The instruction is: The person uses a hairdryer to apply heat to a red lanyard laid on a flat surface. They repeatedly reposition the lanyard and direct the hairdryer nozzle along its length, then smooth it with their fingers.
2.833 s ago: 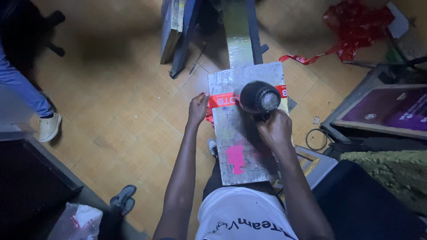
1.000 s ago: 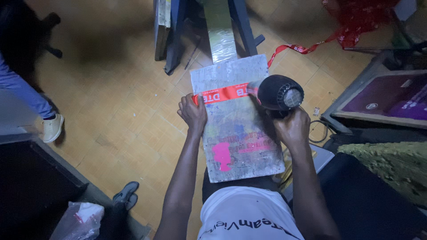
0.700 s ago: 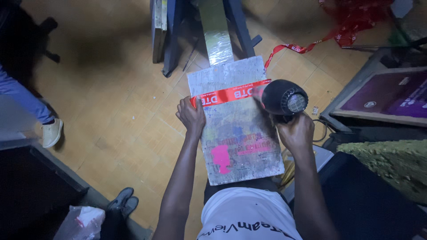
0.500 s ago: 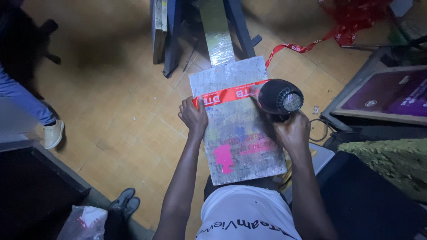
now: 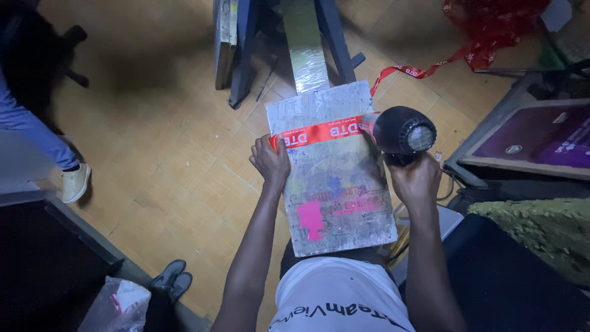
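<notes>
Far left, someone's leg and pale shoe (image 5: 75,182) stand on the wooden floor (image 5: 172,154). My left hand (image 5: 270,163) presses the red ribbon (image 5: 319,131) against the left edge of the grey board (image 5: 335,178), fingers curled shut on it. The board lies in front of me, a pink patch (image 5: 310,219) near its lower end. Right of that, my right hand (image 5: 416,179) clamps the black hair dryer (image 5: 402,131), its barrel beside the board's right edge.

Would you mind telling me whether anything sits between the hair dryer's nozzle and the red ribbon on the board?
Nothing visible does. The right hand holds the hair dryer at the board's right edge, its front right at the red ribbon. The left hand pins the ribbon's other end, away from the dryer.
</notes>
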